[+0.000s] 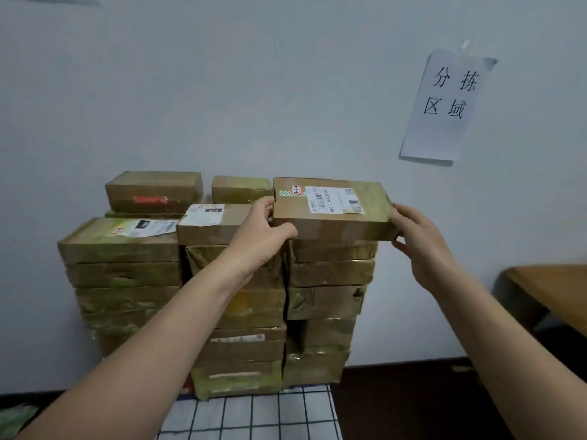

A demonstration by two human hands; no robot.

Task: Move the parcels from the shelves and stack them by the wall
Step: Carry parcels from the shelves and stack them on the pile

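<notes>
Left hand [263,231] and right hand [421,249] grip a labelled parcel [333,228] atop the right-hand stack [330,274]; released overhanging, it could slide off.

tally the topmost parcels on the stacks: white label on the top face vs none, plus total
white label on top: 3 (right parcel, middle parcel, left parcel)
no white label on top: 2 (back left parcel, back middle parcel)
total: 5
</notes>
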